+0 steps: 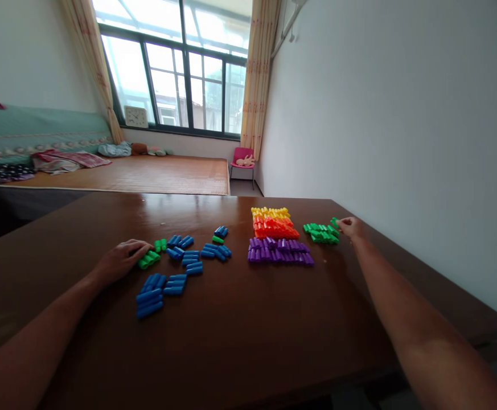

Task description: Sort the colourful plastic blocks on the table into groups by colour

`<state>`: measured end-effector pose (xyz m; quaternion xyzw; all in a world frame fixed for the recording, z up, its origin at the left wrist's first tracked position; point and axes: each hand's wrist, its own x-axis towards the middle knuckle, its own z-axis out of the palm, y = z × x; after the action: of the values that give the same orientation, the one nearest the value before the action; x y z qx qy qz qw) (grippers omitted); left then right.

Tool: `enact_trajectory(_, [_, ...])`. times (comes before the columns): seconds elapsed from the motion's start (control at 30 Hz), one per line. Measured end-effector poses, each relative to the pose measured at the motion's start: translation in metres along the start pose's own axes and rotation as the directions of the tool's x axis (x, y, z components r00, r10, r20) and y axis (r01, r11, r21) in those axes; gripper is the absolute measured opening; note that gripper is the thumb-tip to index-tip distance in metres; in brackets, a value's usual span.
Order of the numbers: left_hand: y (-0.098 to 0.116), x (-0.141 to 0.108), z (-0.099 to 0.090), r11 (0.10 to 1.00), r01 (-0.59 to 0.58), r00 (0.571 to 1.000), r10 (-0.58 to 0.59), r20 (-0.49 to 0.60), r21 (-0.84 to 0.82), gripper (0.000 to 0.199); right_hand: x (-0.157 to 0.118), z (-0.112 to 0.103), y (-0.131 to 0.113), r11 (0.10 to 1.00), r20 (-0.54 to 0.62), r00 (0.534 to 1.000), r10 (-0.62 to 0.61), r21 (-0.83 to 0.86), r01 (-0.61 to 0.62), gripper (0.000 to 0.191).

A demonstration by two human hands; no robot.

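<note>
My right hand [351, 229] pinches a small green plastic tube-like piece [334, 222] between thumb and fingertips. That piece is at the back edge of a cluster of green pieces [321, 233] on the right of the table. On the left, my left hand [122, 259] rests on the table with its fingers stretched out against a few more green pieces [148, 259], partly covering them. Two green pieces [160, 245] lie just beyond its fingertips. Blue pieces [191, 257] of the same kind are scattered in small groups to the right and in front of that hand.
Purple pieces [279, 252], orange pieces [275, 228] and yellow pieces [270, 212] lie in rows at mid-table. One green piece [218, 240] sits among the blue ones. The brown table [248, 336] is glossy. A wall [385, 114] runs along the right side.
</note>
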<state>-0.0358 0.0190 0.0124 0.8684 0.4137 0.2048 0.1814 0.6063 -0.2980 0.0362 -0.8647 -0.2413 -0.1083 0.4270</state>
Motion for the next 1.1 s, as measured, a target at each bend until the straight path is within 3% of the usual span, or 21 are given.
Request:
enact_trajectory(0.23, [0.002, -0.002, -0.002, 1.000, -0.003, 1.000, 0.002, 0.003, 0.012, 0.066, 0.002, 0.020, -0.003, 0.931, -0.002, 1.000, -0.020, -0.366, 0.018, 0.023])
enact_trajectory(0.47, [-0.005, 0.000, 0.001, 0.999, -0.033, 0.999, 0.033, -0.004, 0.004, 0.070, -0.007, 0.027, -0.004, 0.910, 0.042, 0.998, 0.035, -0.413, -0.015, 0.035])
enact_trajectory(0.67, [-0.010, 0.002, 0.005, 0.996, -0.090, 0.995, 0.090, -0.046, 0.004, 0.066, -0.014, 0.012, -0.015, 0.895, 0.000, 0.995, 0.097, -0.437, -0.087, 0.040])
enact_trajectory(0.77, [-0.009, 0.002, 0.007, 0.993, -0.115, 0.992, 0.116, -0.058, 0.019, 0.059, -0.017, 0.005, -0.023, 0.900, -0.011, 0.999, 0.035, -0.435, -0.036, 0.039])
enact_trajectory(0.87, [-0.006, -0.001, 0.010, 0.989, -0.144, 0.987, 0.146, -0.070, 0.032, 0.054, -0.026, 0.012, -0.049, 0.916, 0.013, 0.988, -0.154, -0.374, 0.148, 0.035])
enact_trajectory(0.93, [-0.004, -0.003, 0.012, 0.989, -0.148, 0.986, 0.149, -0.072, 0.030, 0.051, -0.042, 0.027, -0.080, 0.901, 0.085, 0.945, -0.314, -0.288, 0.325, 0.033])
enact_trajectory(1.0, [-0.004, -0.004, 0.014, 0.990, -0.134, 0.986, 0.138, -0.099, 0.037, 0.046, -0.071, 0.044, -0.122, 0.857, 0.179, 0.868, -0.464, -0.158, 0.491, 0.033])
enact_trajectory(1.07, [-0.003, -0.005, 0.015, 0.992, -0.114, 0.987, 0.119, -0.110, 0.050, 0.044, -0.111, 0.063, -0.167, 0.783, 0.283, 0.750, -0.597, 0.001, 0.623, 0.033])
enact_trajectory(1.1, [-0.002, -0.006, 0.015, 0.992, -0.109, 0.987, 0.115, -0.109, 0.056, 0.043, -0.132, 0.073, -0.189, 0.727, 0.353, 0.662, -0.661, 0.084, 0.681, 0.031])
